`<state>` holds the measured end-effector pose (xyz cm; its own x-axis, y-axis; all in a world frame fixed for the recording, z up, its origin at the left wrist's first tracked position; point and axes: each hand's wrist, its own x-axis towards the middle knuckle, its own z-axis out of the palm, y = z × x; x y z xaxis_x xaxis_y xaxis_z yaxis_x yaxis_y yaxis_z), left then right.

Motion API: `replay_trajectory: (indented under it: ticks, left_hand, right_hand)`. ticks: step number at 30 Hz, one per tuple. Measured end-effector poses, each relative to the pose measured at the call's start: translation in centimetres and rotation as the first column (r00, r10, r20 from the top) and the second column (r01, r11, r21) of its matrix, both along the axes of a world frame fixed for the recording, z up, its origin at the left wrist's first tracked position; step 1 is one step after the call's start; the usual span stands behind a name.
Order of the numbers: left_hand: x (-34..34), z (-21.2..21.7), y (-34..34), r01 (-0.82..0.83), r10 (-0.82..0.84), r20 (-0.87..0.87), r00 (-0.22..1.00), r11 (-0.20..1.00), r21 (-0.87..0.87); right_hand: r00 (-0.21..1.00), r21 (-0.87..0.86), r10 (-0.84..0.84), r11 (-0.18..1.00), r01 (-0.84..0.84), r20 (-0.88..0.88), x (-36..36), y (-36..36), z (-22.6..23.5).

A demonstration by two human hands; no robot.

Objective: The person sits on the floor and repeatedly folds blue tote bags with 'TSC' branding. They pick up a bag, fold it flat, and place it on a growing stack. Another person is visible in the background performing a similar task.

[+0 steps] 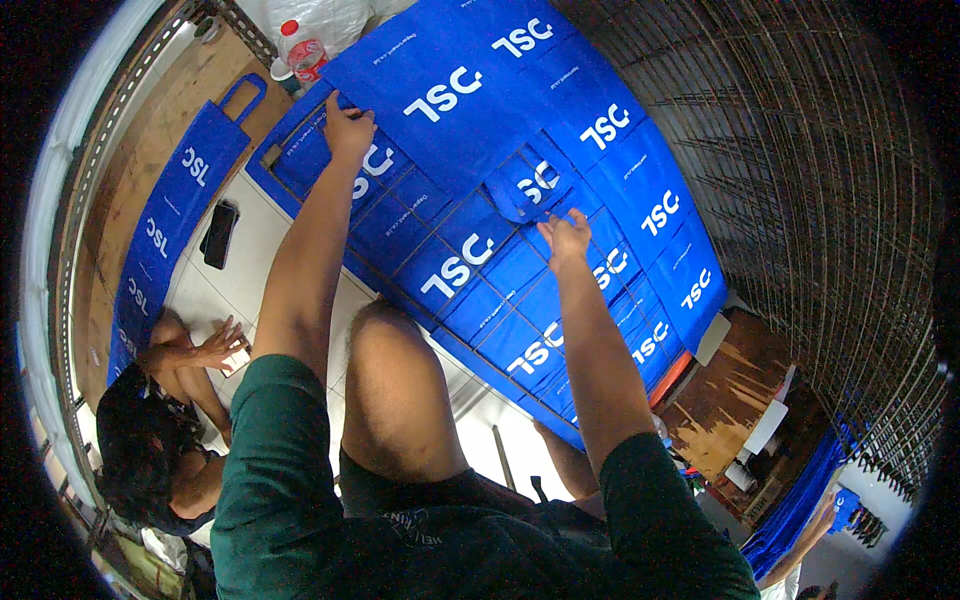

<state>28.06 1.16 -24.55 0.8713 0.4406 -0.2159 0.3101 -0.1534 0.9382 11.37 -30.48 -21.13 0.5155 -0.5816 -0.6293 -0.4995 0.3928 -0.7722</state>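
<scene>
A large blue printed fabric sheet (pixel 430 75) lies flat in front of me, over a wire grid rack (pixel 440 225) with more blue printed fabric beneath it. At the sheet's left corner, my left hand (pixel 350 130) is closed with its fingertips on the edge. Farther right, my right hand (pixel 567 240) pinches the near edge of a small blue fabric flap (pixel 530 190) above the grid. Whether the flap belongs to the large sheet, I cannot tell. My bare knee (pixel 400 390) is just below the rack's near edge.
Stacked wire racks (pixel 820 150) rise on the right, beside a worn wooden board (pixel 730 390). At left are a blue fabric piece with a loop handle (pixel 185 195), a phone (pixel 220 235) and another person (pixel 150 440). A plastic bottle (pixel 302 50) stands behind the sheet.
</scene>
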Motion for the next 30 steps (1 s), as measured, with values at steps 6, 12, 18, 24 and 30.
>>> replay_trajectory:
  ticks: [6, 12, 18, 24, 30]
  left_hand:
    - [-2.1, 1.1, 1.0, -0.032, -0.015, 0.107, 0.994, 0.906, 0.422]
    - [-13.8, 3.4, 2.6, 0.161, -0.158, 0.274, 0.949, 0.987, 0.014]
    - [-26.5, 3.4, 6.9, 0.075, -0.081, -0.048, 0.996, 0.991, -0.110]
    - [-33.2, -9.1, 17.4, 0.032, 0.068, -0.243, 0.968, 0.923, 0.384]
    - [-29.5, -6.3, 22.8, 0.039, -0.018, -0.162, 0.987, 0.991, 0.126]
  right_hand:
    - [0.984, -0.188, 0.082, 0.976, -0.111, -0.157, -1.4, 0.1, 1.8]
    - [0.912, -0.546, 0.410, 0.771, -0.328, 0.032, -14.7, -2.8, 1.4]
    - [0.991, -0.485, 0.129, 0.870, -0.092, 0.044, -30.8, -6.8, 5.4]
    - [0.988, -0.555, -0.109, 0.818, 0.154, 0.113, -37.9, -12.2, 11.9]
    - [0.949, -0.748, -0.075, 0.597, 0.288, 0.306, -44.9, -17.1, 20.9]
